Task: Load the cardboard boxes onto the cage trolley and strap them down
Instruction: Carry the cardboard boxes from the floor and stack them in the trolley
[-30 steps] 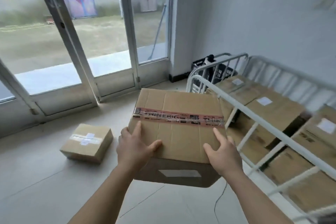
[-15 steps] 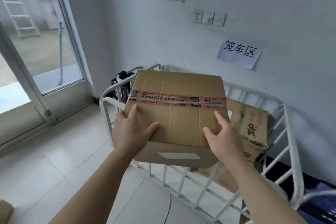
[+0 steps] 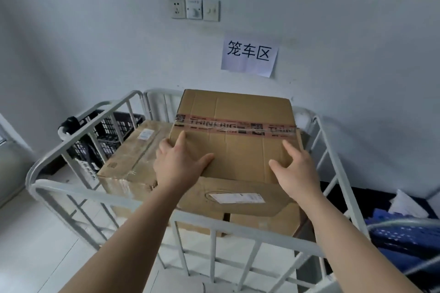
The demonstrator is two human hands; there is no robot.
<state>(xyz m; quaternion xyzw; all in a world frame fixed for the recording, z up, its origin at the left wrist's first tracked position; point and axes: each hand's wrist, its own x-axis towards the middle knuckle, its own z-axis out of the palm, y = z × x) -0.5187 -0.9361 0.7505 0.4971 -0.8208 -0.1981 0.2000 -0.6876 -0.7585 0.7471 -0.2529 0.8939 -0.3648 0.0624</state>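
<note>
I hold a brown cardboard box (image 3: 235,107), sealed with red printed tape, over the white cage trolley (image 3: 78,194). My left hand (image 3: 181,164) grips its near left corner, thumb on the top face. At the near right corner, my right hand (image 3: 295,169) grips it the same way. The box's front face carries a white label. Inside the cage, a second cardboard box (image 3: 133,150) lies to the left, and part of a third box (image 3: 264,223) shows below the held one. Whether the held box rests on them is unclear.
The trolley stands against a pale wall with a paper sign (image 3: 248,54) and sockets (image 3: 195,8). A black plastic crate (image 3: 114,131) sits behind the cage's left side. Blue material (image 3: 404,235) lies right of the trolley. White floor tiles lie at the lower left.
I have turned right from the glass doors to face the cage trolley, carrying the box in both hands. The box now sits over the cage, past its near rail.
</note>
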